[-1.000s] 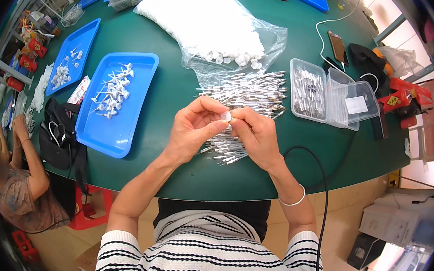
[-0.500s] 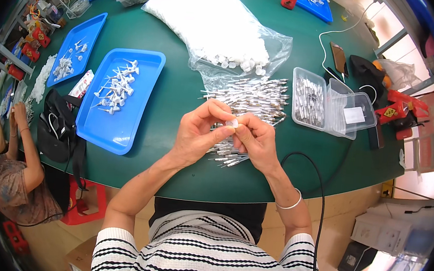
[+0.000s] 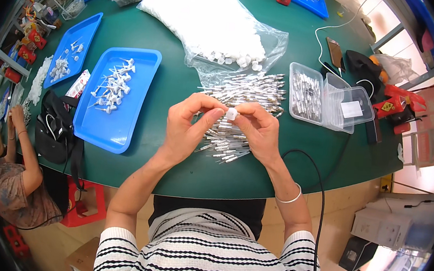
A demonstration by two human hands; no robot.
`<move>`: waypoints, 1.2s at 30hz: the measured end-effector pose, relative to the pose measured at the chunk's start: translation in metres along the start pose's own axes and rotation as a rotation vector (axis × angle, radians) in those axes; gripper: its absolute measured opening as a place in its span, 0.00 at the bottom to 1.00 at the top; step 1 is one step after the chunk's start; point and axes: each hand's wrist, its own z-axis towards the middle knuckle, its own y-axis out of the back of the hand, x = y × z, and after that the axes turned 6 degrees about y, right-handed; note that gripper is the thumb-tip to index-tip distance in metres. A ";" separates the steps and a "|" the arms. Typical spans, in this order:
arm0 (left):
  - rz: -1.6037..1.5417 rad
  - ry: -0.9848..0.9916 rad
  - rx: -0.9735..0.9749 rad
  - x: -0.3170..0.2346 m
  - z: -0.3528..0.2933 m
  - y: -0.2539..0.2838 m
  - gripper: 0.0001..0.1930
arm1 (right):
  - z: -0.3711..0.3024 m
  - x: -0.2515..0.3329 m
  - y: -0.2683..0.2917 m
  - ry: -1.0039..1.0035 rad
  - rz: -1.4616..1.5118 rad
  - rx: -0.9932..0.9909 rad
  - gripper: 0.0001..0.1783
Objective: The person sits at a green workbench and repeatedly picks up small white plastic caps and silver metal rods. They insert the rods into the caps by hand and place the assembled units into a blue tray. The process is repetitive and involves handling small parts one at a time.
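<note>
A small white plastic cap [image 3: 232, 114] is held up between my two hands, above a heap of thin metal-and-white rods [image 3: 244, 92]. My right hand [image 3: 260, 134] pinches it between thumb and forefinger on its right side. On the other side, the thumb and forefinger of my left hand [image 3: 187, 125] are closed at the cap's left edge. My fingers hide part of the cap and some of the rods below. Beyond the heap lies a large clear bag [image 3: 206, 21] of white caps, its mouth open towards me with several caps spilling out.
On the left, a blue tray [image 3: 111, 131] holds capped rods, with another blue tray [image 3: 83, 38] behind it. A black bag [image 3: 52, 131] lies near a co-worker [image 3: 21, 185]. To the right are a clear box of rods [image 3: 306, 94], a phone [image 3: 334, 53] and a black cable [image 3: 321, 186].
The cap has turned and now shows more of its face between my fingers. My left hand has shifted slightly left, and its fingers cover less of the cap.
</note>
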 end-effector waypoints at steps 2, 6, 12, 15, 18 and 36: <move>-0.081 0.065 -0.028 0.000 0.000 0.001 0.04 | 0.002 0.005 0.000 0.038 -0.108 0.004 0.06; 0.111 -0.020 -0.036 -0.010 -0.001 -0.001 0.04 | 0.006 0.009 -0.001 0.170 -0.277 0.025 0.07; 0.191 -0.021 0.021 -0.005 0.000 0.001 0.05 | 0.005 0.011 -0.003 0.196 -0.297 0.013 0.06; -0.078 0.245 0.121 -0.001 -0.003 0.005 0.07 | 0.005 0.013 -0.004 0.166 -0.261 0.026 0.06; -0.274 0.339 0.190 0.000 -0.001 0.005 0.09 | 0.004 0.014 -0.003 0.140 -0.227 0.040 0.06; -0.358 0.412 0.181 0.000 0.004 0.009 0.09 | 0.004 0.004 0.006 0.048 0.076 0.061 0.07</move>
